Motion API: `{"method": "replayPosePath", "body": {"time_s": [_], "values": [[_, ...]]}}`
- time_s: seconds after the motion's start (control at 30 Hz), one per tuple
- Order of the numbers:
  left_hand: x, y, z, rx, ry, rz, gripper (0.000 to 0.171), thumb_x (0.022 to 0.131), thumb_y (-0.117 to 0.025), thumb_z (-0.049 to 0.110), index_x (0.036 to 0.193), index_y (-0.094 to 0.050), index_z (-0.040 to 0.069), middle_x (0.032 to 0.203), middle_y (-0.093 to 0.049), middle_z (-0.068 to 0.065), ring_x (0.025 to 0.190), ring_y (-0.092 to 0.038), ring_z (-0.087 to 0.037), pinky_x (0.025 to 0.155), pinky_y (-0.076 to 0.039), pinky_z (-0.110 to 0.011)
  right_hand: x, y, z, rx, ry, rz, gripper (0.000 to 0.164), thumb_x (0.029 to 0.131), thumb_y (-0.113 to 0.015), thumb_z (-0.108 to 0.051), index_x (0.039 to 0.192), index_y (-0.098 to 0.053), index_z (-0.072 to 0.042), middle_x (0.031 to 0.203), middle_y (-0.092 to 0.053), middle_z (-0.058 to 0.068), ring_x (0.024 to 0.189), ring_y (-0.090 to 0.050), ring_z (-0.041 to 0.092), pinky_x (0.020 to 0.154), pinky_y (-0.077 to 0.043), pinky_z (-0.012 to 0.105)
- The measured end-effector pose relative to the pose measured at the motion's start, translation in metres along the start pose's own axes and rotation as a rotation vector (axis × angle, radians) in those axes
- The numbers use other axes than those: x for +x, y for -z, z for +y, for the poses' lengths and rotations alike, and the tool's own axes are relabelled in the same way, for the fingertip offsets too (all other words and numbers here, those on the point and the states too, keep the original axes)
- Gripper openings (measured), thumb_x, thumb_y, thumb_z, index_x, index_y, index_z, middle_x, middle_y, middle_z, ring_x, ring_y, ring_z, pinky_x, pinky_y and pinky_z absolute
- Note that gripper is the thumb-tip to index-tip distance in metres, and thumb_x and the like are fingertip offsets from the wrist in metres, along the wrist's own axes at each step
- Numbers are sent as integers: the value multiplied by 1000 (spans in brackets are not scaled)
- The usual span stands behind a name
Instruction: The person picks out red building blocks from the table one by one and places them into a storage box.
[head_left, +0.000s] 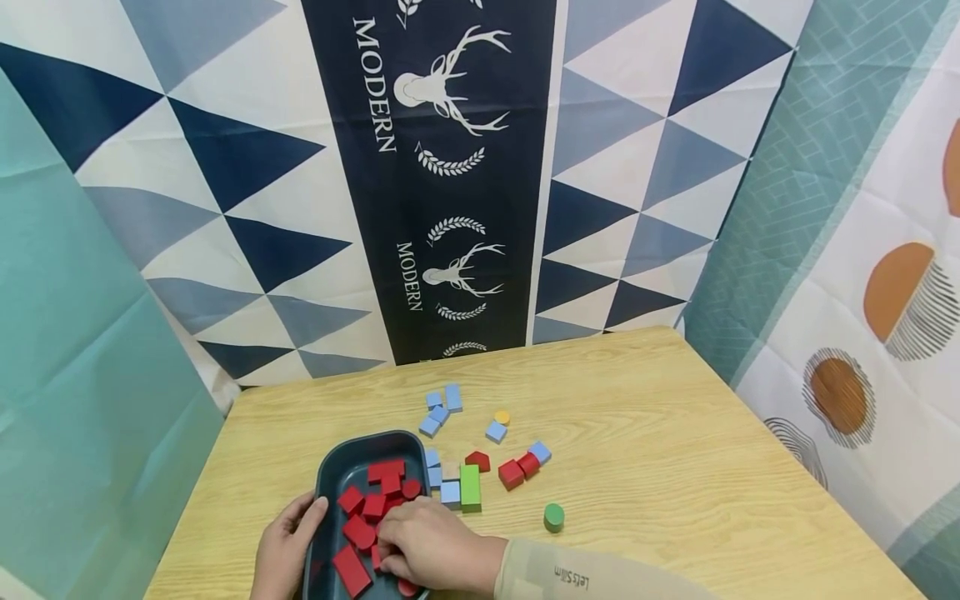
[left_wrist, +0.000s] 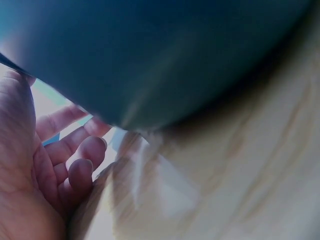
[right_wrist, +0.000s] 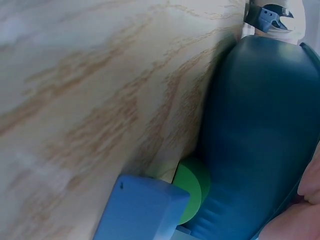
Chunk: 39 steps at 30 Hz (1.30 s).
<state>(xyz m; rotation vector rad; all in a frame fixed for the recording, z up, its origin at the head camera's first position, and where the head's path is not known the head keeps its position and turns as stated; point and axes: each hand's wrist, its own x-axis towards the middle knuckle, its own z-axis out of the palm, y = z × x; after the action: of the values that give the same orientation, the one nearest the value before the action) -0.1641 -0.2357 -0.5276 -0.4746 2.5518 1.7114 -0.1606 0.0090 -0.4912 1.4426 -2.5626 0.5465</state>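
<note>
A dark teal tray (head_left: 324, 467) stands at the front left of the table with several red blocks (head_left: 351, 571) in it. My left hand (head_left: 288, 542) grips its left wall, thumb over the rim; in the left wrist view the fingers (left_wrist: 75, 145) curl beside the tray's outer side (left_wrist: 150, 65). Inside the tray, my right hand (head_left: 431, 542) has curled fingers pinching a small red block (head_left: 377, 557), mostly hidden by them. Only part of the right hand (right_wrist: 295, 220) shows at the edge of the right wrist view.
Right of the tray are a green block (head_left: 470, 489), a blue block (head_left: 450, 493) and several more blue ones. Two red blocks (head_left: 512, 475), a red roof-shaped block (head_left: 477, 460), a yellow disc (head_left: 502, 417) and a green cylinder (head_left: 553, 517) lie farther right. Patterned cloth hangs behind.
</note>
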Motion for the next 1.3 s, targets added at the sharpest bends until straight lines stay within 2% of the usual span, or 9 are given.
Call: {"method": "replayPosePath", "body": {"time_s": [0.27,0.5,0.63,0.77,0.9,1.0,1.1,1.2,1.3], "values": [[0,-1,1,3,-25,15,72,92,-56,62,135,-58,4,118,-64,-15,95,-59,-20,74,-53,-29,0,0,0,30,-10,-21,17,92,-71,-33,79,-61,-31,82,-52,-24,76,-42,-12,74,-41,9],[1,0,-2,12,-17,22,73,91,-56,63,135,-58,4,119,-63,-16,96,-59,-20,75,-53,-30,-3,10,4,137,22,-64,11,95,-68,-33,85,-62,-29,81,-51,-24,75,-41,-14,74,-39,6],[2,0,-3,18,-12,20,74,91,-56,64,136,-58,5,122,-63,-16,98,-58,-21,76,-52,-30,-13,23,7,191,57,-27,10,96,-66,-30,87,-64,-27,82,-53,-22,78,-41,-13,77,-39,6],[3,0,-2,32,-7,15,74,91,-55,65,137,-58,7,125,-61,-16,101,-57,-22,76,-52,-29,-32,42,18,174,58,65,8,96,-67,-29,89,-66,-24,88,-58,-18,86,-45,-9,82,-43,10],[4,1,1,37,-7,19,74,91,-54,65,137,-57,8,126,-61,-16,101,-57,-22,76,-52,-29,-49,62,43,88,-46,118,9,92,-70,-28,91,-68,-20,90,-63,-13,84,-54,0,75,-50,18],[4,2,2,34,-15,32,73,92,-54,65,137,-58,7,126,-61,-16,101,-57,-22,76,-52,-29,-54,73,70,15,-202,90,9,90,-72,-24,93,-70,-16,90,-67,-6,80,-58,8,71,-54,27],[4,2,2,18,-17,32,72,91,-55,64,136,-58,8,126,-61,-16,101,-57,-21,76,-52,-29,-54,77,94,-49,-317,23,10,89,-73,-18,97,-71,-12,93,-69,-1,83,-60,14,76,-55,35],[3,0,1,7,-10,26,73,91,-56,64,136,-58,8,125,-61,-15,100,-57,-21,75,-53,-29,-52,75,108,-71,-339,-55,9,87,-73,-14,96,-71,-12,93,-68,-1,83,-58,12,79,-54,36],[2,-3,1,-3,-7,25,72,90,-57,65,135,-59,8,122,-63,-14,98,-58,-21,74,-53,-29,-50,69,114,-77,-309,-115,8,84,-73,-12,93,-71,-13,87,-66,-3,77,-55,9,71,-54,31]]}}
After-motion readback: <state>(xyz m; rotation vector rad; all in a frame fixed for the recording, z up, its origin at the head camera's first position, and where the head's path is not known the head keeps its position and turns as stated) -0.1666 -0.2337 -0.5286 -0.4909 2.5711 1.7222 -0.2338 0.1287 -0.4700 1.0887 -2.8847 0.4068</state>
